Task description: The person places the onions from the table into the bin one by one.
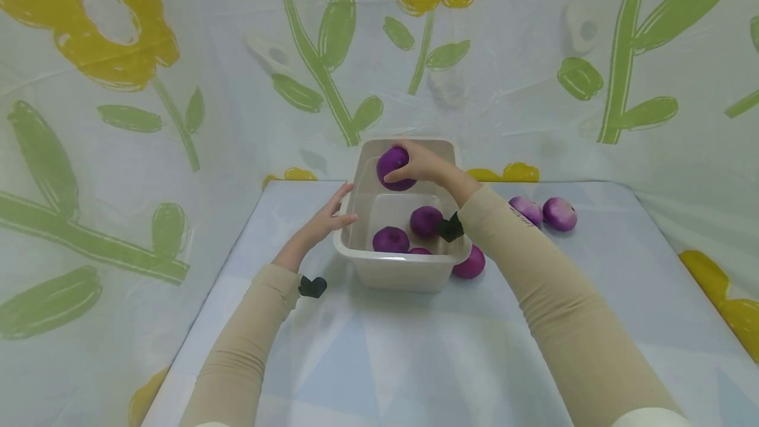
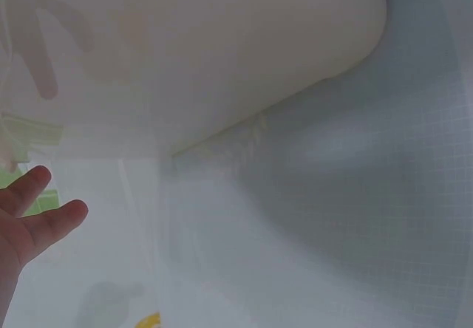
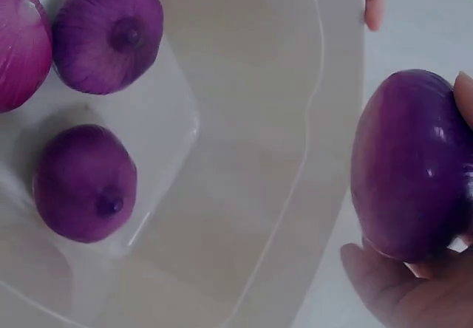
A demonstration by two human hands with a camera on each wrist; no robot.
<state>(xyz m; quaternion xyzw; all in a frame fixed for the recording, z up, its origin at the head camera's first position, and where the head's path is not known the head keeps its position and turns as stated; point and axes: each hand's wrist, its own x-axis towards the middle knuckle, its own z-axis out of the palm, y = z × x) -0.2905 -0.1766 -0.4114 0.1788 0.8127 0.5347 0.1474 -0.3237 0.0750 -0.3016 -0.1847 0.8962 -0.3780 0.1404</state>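
Note:
My right hand grips a smooth purple onion over the far end of a pale plastic bin. In the right wrist view, thumb and fingers wrap round this onion near the bin's rim. Inside the bin lie a purple onion, another onion and a third onion, mostly hidden by the front wall. With fingers spread, my left hand is at the bin's left side; its fingertips reach the rim in the head view. The left wrist view shows its fingers straight.
One onion lies against the bin's right side. Two paler purple-white onions, a partly covered onion and a fuller one, sit farther right on the table. A flower-printed curtain hangs behind the bin.

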